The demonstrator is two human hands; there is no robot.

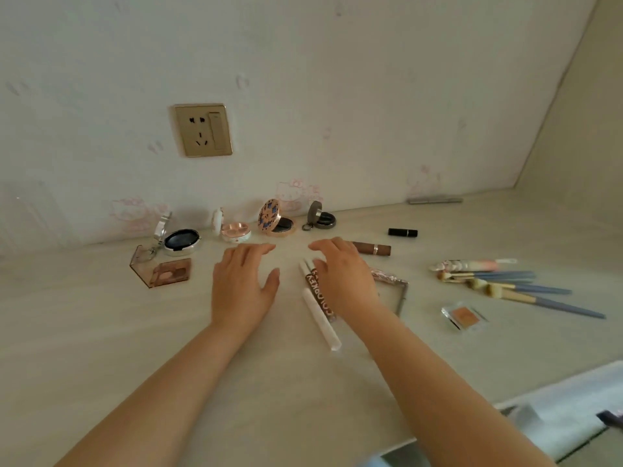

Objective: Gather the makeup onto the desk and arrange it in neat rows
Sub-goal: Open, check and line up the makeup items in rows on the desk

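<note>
This is a home, most likely a bedroom or dressing corner. The wall (337, 79) carries pale wallpaper printed with faint pink Hello Kitty figures (290, 193), a domestic choice rather than a shop or office finish. A gold-framed wall socket (203, 130) with a switch sits just above a light, wood-grain desk (101, 332) pushed into the corner. Personal cosmetics lie scattered over it: open compacts (276, 219) along the wall, an eyeshadow palette (170, 271), lipsticks (403, 232) and blue-handled makeup brushes (519, 284). At the lower right edge is what may be white bedding (573, 409), though it is blurred.
</note>
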